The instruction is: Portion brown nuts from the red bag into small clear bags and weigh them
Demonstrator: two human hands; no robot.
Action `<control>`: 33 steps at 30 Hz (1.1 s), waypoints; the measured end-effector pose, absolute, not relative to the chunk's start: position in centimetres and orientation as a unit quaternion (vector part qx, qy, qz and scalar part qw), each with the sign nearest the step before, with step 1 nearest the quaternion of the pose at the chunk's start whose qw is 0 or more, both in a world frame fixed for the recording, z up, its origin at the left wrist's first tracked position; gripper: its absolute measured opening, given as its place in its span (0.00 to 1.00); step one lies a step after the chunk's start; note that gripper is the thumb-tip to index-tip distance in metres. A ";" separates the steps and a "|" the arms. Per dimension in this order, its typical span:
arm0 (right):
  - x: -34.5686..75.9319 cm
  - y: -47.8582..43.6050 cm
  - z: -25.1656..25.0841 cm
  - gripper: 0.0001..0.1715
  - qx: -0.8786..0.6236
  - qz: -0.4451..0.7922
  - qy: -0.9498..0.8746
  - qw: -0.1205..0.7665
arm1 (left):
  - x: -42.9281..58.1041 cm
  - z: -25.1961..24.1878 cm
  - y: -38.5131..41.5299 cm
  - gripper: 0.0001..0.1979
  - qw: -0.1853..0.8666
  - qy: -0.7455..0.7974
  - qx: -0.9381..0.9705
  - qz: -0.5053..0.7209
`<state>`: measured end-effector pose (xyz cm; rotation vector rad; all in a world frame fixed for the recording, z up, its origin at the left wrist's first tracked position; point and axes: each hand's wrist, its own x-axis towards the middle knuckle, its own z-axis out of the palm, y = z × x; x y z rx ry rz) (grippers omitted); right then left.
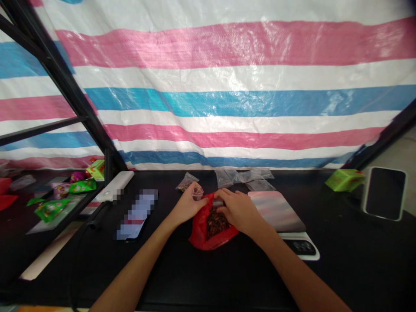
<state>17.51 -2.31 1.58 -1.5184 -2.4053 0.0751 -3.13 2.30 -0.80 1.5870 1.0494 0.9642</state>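
A red plastic bag (199, 232) lies with its mouth spread wide on the black table, holding loose brown dried bits (216, 224). At the bag's left rim, my left hand (189, 207) is closed on a small clear zip bag (198, 192), its mouth edge showing between the fingers. My right hand (236, 209) reaches over the red bag's right side with fingers curled. A greyish shiny piece (218, 202) shows at its fingertips; its kind cannot be made out. Just behind my left hand rests another small clear bag (186, 181) with brown contents.
Several clear bags (243, 177) lie at the back. A digital scale (303, 246) with a shiny flat platform (276, 211) stands right, past it a green box (345, 180) and a white-framed device (386, 193). Left are a phone (138, 216), a white bar (115, 185) and a black frame post (74, 86).
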 end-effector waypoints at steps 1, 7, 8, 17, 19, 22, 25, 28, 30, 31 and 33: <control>17.6 -2.3 1.5 0.16 -0.534 0.015 -0.833 0.145 | -3.2 -0.8 2.2 0.15 0.473 0.430 0.667 0.384; 17.8 -2.0 1.1 0.16 -0.522 0.028 -0.836 0.165 | -3.3 -1.1 2.0 0.13 0.493 0.411 0.685 0.345; 17.8 -2.1 1.1 0.16 -0.519 0.037 -0.837 0.169 | -3.2 -1.3 2.1 0.13 0.499 0.410 0.678 0.352; 17.8 -2.0 1.1 0.16 -0.524 0.082 -0.825 0.196 | -3.1 -1.9 2.8 0.13 0.536 0.433 0.588 0.424; 17.8 -2.0 1.2 0.16 -0.519 0.091 -0.826 0.199 | -3.0 -2.0 2.8 0.14 0.542 0.438 0.573 0.431; 17.5 -2.2 1.4 0.17 -0.506 0.079 -0.835 0.201 | -2.9 -2.2 2.9 0.13 0.539 0.435 0.576 0.434; 17.3 -2.2 1.5 0.17 -0.502 0.062 -0.835 0.216 | -2.8 -2.1 3.0 0.12 0.512 0.423 0.603 0.442; 17.4 -2.1 1.3 0.17 -0.512 0.070 -0.821 0.244 | -2.9 -1.9 3.1 0.10 0.459 0.406 0.644 0.458; 17.6 -1.8 1.3 0.17 -0.517 0.065 -0.810 0.267 | -3.0 -1.8 3.0 0.09 0.405 0.400 0.680 0.463; 17.7 -1.7 1.3 0.18 -0.516 0.060 -0.806 0.284 | -3.0 -1.8 2.9 0.09 0.376 0.400 0.698 0.460; 17.8 -1.5 1.4 0.18 -0.502 0.051 -0.798 0.330 | -3.1 -1.8 2.7 0.08 0.327 0.404 0.729 0.446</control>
